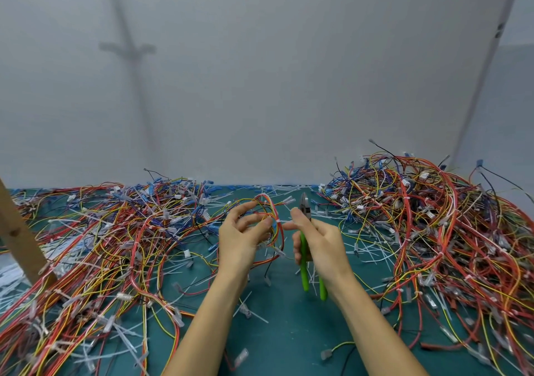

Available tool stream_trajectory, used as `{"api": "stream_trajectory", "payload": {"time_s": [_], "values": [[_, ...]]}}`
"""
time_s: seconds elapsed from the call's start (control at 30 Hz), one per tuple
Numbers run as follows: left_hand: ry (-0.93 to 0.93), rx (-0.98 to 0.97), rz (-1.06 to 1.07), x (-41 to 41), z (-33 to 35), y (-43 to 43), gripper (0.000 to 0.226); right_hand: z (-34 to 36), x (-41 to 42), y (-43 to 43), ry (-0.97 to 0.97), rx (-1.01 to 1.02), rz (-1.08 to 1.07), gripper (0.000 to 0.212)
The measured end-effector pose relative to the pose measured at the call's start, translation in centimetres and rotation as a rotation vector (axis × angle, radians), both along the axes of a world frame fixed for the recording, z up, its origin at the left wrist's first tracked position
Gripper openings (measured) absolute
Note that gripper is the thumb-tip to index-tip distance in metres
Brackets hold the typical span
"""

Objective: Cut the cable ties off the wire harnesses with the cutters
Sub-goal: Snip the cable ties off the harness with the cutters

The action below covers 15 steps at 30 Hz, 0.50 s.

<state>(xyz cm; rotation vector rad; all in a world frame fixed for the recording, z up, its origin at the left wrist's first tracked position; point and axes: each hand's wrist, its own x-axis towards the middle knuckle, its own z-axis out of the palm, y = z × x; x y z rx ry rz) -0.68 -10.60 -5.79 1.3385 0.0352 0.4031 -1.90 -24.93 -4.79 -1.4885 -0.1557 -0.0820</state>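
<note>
With a looped harness (pixel 271 216) taken as centre, the cutters (pixel 304 271) are located just beside it at 3 o'clock, one harness heap (pixel 109 231) is spread on the table (pixel 289 341) at 9 o'clock, a second heap (pixel 433 225) farther out at 3 o'clock, and the wall (pixel 260 86) at 12 o'clock.

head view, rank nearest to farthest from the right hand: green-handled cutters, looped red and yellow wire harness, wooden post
1. green-handled cutters: gripped in the right hand itself.
2. looped red and yellow wire harness: just left, held by the left hand.
3. wooden post: far left edge.
</note>
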Motion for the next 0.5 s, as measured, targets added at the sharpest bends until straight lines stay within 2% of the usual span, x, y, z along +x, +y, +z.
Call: {"api": "stream_trajectory", "payload": {"time_s": [0.07,0.13,0.2,0.3,0.4,0.5], "values": [[-0.009,0.071,0.070,0.1,-0.2,0.1,0.039,0.0,0.0,-0.1,-0.006,-0.008,0.020,0.050],[-0.002,0.181,0.125,0.3,-0.4,0.2,0.038,0.0,0.0,-0.1,-0.001,-0.049,0.022,0.023],[0.011,0.193,0.120,0.2,-0.3,0.1,0.037,0.1,0.0,0.0,0.013,-0.069,0.010,0.004],[0.005,0.075,-0.016,-0.2,0.1,-0.1,0.035,0.1,0.1,0.0,0.003,-0.077,-0.060,0.007],[0.000,0.067,-0.143,-0.7,0.6,-0.2,0.031,0.3,0.1,-0.2,-0.005,-0.047,-0.085,0.012],[-0.018,0.061,-0.173,-1.0,0.9,-0.4,0.037,0.4,-0.1,-0.2,0.003,0.005,-0.068,0.013]]}}
